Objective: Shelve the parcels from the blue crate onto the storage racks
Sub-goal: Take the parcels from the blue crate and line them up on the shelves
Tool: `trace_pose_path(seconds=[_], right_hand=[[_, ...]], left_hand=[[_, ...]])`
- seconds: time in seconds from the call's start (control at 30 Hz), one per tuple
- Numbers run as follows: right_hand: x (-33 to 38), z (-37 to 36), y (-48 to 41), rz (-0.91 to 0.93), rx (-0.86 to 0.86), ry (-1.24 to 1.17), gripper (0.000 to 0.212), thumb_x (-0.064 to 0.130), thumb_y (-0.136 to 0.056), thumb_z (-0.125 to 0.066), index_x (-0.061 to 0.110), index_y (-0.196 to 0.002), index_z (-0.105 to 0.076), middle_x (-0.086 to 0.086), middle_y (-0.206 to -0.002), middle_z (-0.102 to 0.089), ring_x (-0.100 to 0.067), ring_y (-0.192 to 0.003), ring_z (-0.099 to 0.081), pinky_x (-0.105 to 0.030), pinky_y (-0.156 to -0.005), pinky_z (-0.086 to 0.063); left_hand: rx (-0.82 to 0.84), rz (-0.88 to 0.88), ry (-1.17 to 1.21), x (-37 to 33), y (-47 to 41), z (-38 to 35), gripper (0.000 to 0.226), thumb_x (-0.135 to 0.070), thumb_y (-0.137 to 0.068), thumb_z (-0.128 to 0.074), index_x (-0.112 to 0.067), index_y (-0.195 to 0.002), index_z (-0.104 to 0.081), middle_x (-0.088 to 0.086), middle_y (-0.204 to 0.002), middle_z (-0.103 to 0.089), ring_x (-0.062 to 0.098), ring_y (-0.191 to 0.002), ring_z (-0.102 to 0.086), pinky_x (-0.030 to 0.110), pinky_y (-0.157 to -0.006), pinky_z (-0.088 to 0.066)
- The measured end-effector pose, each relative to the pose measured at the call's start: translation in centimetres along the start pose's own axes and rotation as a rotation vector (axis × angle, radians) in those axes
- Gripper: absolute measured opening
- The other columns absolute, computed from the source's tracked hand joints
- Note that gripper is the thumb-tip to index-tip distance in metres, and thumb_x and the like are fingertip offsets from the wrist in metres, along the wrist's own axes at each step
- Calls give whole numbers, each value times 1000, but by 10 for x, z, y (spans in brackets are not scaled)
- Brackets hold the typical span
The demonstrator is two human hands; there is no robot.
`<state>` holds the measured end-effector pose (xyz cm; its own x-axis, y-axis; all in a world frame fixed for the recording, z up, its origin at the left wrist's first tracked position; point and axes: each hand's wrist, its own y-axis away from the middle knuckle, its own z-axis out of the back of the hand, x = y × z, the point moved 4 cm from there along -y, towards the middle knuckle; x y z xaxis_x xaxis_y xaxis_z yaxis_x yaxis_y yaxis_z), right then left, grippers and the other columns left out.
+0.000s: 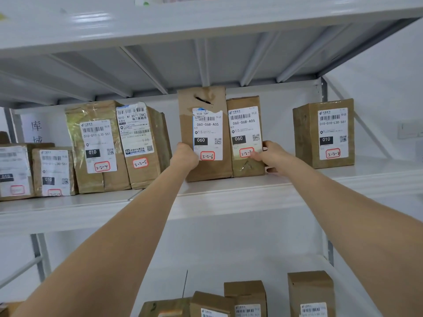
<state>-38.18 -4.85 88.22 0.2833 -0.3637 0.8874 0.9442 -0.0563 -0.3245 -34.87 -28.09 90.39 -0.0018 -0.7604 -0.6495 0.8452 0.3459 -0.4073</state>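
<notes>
Cardboard parcels stand upright in a row on the middle shelf [229, 193] of a white metal storage rack [206, 17], each with a white shipping label and a red-ringed handwritten slot sticker. Both hands are on the centre pair: the tall parcel marked 3-2-6 [206, 133] and, touching its right side, the shorter parcel marked 3-2-7 [245, 131]. The left hand [185, 156] grips the lower left edge of 3-2-6, its fingers curled behind the side and out of sight. The right hand [273, 156] holds the right side of 3-2-7, with the thumb across the front by the sticker and the fingers round the far edge. The two boxes sit pressed between the hands. Blue crate: not in view. Handling, as a judgement: stiff boxes with dry paper faces, so friction should be good; weight cannot be read, though their size suggests light to moderate. The upper front of 3-2-6 is torn and dented, with a dark gash [202, 100], and is probably weak there. It is better held low on the side edges, as now. It is tall on a narrow base and may tip if pushed high. Glossy tape low on 3-2-7 could be slick. The parcel marked 3-2-5 [142, 143] stands near on the left, across a gap. The parcel marked 3-2-8 [325, 133] is well apart on the right.
</notes>
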Motion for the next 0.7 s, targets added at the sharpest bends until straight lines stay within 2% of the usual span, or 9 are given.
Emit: trace_pose_path(seconds=[0.13,0.27,0.3,0.4,0.53,0.7], right_hand=[[3,-7,7,-11,46,-21,50,21,-92,-62,18,-137,-42,-4,-132,-54,-26,-118,-52,-46,-96,-44],[8,-13,8,1,46,-58,44,22,-90,-65,17,-130,-50,-1,-126,-57,-24,-116,-54,-44,-97,-45],[9,-15,8,13,33,-71,41,22,-88,-67,16,-126,-53,-1,-124,-60,-24,-114,-56,-42,-96,-46],[12,-22,6,41,-24,-63,36,20,-86,-69,12,-119,-58,-5,-123,-63,-25,-112,-59,-41,-98,-48],[18,-41,6,48,12,-70,36,20,-86,-69,12,-119,-57,-6,-124,-63,-25,-113,-60,-43,-99,-47],[21,-46,5,45,22,-50,39,23,-86,-68,12,-121,-56,-3,-122,-62,-25,-113,-59,-41,-97,-47]], left_hand=[[-79,66,-17,4,11,10,55,-10,-95,-45,6,-141,-20,24,-145,-26,39,-129,-40,40,-105,-35],[-207,-49,41,-7,26,16,66,-7,-93,-47,3,-146,-9,24,-147,-22,39,-130,-38,43,-103,-35],[-253,-83,20,-10,29,19,67,-7,-91,-48,1,-146,-10,21,-146,-23,37,-128,-39,43,-102,-38],[-372,-198,-133,-15,33,24,52,-10,-89,-50,-6,-137,-32,15,-139,-30,32,-125,-38,41,-97,-41],[-342,-229,-226,-14,36,19,47,-13,-88,-50,-10,-134,-39,12,-136,-31,30,-123,-36,37,-93,-42],[-291,-247,-223,-11,41,18,43,-11,-89,-49,-11,-131,-42,11,-134,-32,28,-122,-37,30,-79,-36]])
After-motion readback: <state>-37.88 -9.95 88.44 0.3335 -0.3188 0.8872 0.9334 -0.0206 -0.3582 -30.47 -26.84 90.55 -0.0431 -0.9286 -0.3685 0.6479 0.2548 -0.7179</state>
